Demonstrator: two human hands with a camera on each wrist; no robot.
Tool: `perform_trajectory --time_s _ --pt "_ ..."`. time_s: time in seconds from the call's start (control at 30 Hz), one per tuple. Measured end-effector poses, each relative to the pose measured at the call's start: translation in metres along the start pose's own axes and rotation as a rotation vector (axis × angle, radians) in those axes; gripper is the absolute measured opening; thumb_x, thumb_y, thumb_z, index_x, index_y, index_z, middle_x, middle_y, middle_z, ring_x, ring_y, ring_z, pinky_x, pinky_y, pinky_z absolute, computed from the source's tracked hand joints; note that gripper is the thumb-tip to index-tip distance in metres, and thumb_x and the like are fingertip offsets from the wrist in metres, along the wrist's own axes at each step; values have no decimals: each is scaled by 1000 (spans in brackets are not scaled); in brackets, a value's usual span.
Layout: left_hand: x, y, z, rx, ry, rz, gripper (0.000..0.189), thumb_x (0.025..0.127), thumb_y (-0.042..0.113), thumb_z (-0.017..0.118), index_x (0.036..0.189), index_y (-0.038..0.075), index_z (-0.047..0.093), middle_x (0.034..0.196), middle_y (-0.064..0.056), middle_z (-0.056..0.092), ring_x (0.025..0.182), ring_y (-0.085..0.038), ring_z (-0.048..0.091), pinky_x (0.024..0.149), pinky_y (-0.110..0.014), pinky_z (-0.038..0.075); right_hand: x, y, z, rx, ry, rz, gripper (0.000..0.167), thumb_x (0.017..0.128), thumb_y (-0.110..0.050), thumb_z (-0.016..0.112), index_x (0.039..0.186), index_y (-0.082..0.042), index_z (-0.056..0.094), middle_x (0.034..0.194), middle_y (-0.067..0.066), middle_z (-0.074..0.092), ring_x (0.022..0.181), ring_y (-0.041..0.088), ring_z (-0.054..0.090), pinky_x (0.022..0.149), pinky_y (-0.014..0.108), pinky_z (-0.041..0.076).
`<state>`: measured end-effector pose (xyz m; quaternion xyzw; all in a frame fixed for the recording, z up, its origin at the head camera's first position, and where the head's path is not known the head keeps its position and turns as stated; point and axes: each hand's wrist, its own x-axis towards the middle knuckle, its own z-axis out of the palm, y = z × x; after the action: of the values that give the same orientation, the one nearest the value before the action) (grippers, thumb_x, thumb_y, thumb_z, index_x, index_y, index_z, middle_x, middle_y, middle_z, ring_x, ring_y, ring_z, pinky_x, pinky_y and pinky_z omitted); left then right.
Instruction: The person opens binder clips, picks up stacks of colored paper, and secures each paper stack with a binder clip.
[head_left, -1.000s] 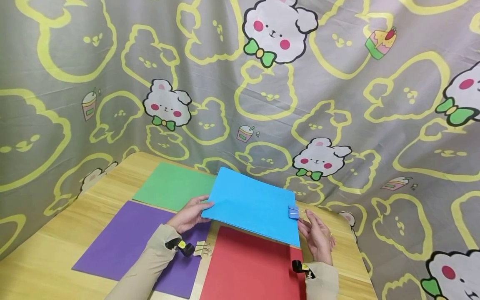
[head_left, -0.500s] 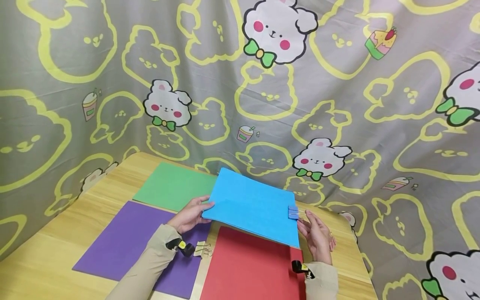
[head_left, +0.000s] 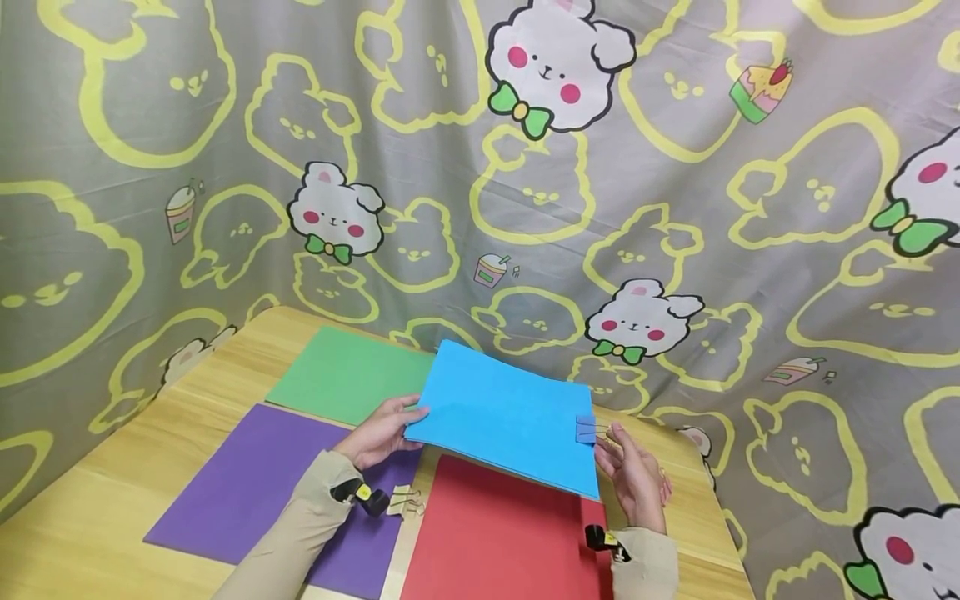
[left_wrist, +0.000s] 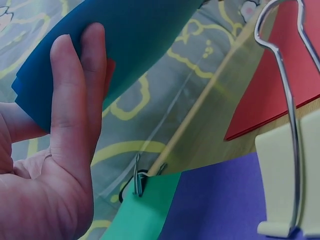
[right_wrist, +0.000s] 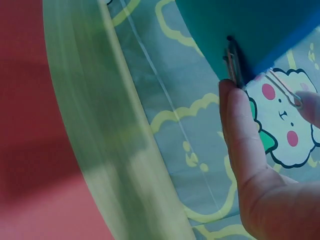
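Flat rectangular blue paper stack (head_left: 502, 417): left hand (head_left: 380, 435) pinches its left edge — right hand (head_left: 636, 477), the wire-handled blue metal clip (head_left: 585, 429) opposite.

Matt blue paper (head_left: 502, 417), wood-grain table (head_left: 120, 475)

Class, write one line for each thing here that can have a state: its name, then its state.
Blue paper: raised off the table, tilted
Blue clip: clamped on the blue paper's right edge
Cream clip: clamped on the purple paper's edge
Purple paper: lying flat
Green paper: lying flat
Red paper: lying flat
Left hand: gripping the blue paper
Right hand: holding the blue clip
Patterned cloth: hanging
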<state>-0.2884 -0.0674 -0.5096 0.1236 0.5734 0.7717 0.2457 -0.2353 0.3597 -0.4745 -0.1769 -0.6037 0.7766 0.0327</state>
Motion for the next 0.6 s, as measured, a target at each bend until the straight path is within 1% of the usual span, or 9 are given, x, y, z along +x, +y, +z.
perform_trajectory --time_s 0.1,0.17,0.23,0.33,0.4,0.47,0.5,0.57,0.6 --pt "0 -1 -1 6 -12 2 80 111 24 48 162 -7 -5 110 9 72 88 -4 71 83 -29 59 1 1 0 -40 -50 9 72 108 -44 51 156 5 29 115 -3 62 96 1 68 91 16 58" --pt "0 -2 -1 8 -11 -3 80 111 24 49 162 -7 -5 110 9 71 87 -4 71 87 -31 58 1 3 0 -47 -83 19 73 109 -47 46 156 6 28 117 -3 58 98 1 65 92 14 56" --pt "0 -2 -1 13 -3 -10 81 111 25 49 162 -6 -4 115 5 69 86 -3 70 90 -33 58 0 4 1 -54 -105 36 73 109 -51 42 153 5 31 117 -4 57 99 1 62 91 13 54" --pt "0 -3 0 21 15 -18 80 110 25 50 163 -6 -2 137 -12 58 87 -3 68 95 -37 57 -1 6 1 -70 -128 58 74 108 -56 38 149 5 34 125 0 52 100 0 59 89 13 51" --pt "0 -2 0 27 24 -22 79 110 24 50 163 -6 0 151 -25 43 88 -3 66 97 -40 56 -1 6 1 -94 -143 64 77 108 -58 35 151 5 30 132 4 47 100 -1 59 89 12 50" --pt "0 -2 1 34 28 -21 79 110 24 50 163 -6 0 163 -31 22 97 -4 65 100 -43 56 -1 6 1 -89 -143 58 77 108 -57 35 151 7 31 133 6 47 99 -1 61 88 13 51" --pt "0 -2 1 36 30 -23 78 110 24 50 163 -6 1 166 -31 18 101 -7 66 101 -45 55 -1 5 1 -88 -139 52 75 109 -56 36 150 7 33 131 6 50 99 0 62 88 13 52" --pt "0 -1 2 42 36 -23 78 110 24 50 163 -6 1 169 -30 8 121 -17 63 105 -49 54 0 5 1 -70 -129 36 64 110 -52 38 141 4 44 120 2 57 96 2 65 85 15 55" --pt "0 -1 3 43 38 -22 78 110 24 50 163 -6 1 170 -29 4 130 -25 59 107 -51 53 0 5 1 -56 -118 27 58 110 -49 40 134 2 50 113 0 60 93 3 66 83 16 56"
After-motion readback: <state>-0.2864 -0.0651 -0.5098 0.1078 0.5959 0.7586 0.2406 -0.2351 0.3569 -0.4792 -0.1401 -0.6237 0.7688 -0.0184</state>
